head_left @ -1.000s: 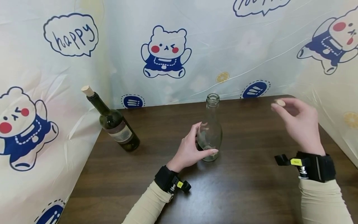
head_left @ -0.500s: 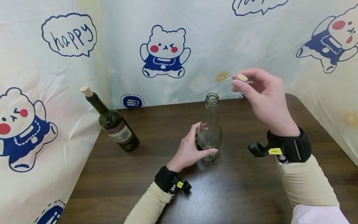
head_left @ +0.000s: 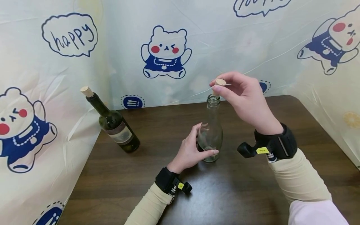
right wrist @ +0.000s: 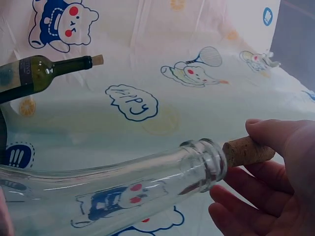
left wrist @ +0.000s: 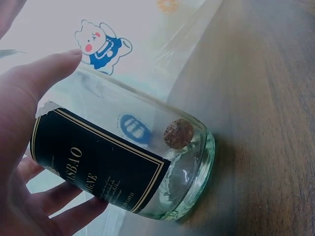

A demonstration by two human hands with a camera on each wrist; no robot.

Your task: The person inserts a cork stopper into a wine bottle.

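Note:
My left hand (head_left: 189,153) holds a clear glass bottle (head_left: 214,132) low on its body, the bottle upright on the table. A black label (left wrist: 98,164) with gold lettering shows in the left wrist view, and a round brown cork end (left wrist: 178,134) is visible through the glass near the base. Above the bottle, my right hand (head_left: 248,98) pinches a cork (head_left: 220,82) between thumb and fingers. In the right wrist view, the lower end of this cork (right wrist: 248,151) is right at the rim of the bottle mouth (right wrist: 209,164).
A dark green wine bottle (head_left: 119,131), with a cork (head_left: 87,91) in its neck, stands on the left side of the brown wooden table (head_left: 126,187). A printed sheet (head_left: 118,56) with cartoon bears hangs behind and beside the table.
My right hand has swung left from the right side of the table, bringing the cork to the bottle mouth. The left hand and both bottles have stayed in place.

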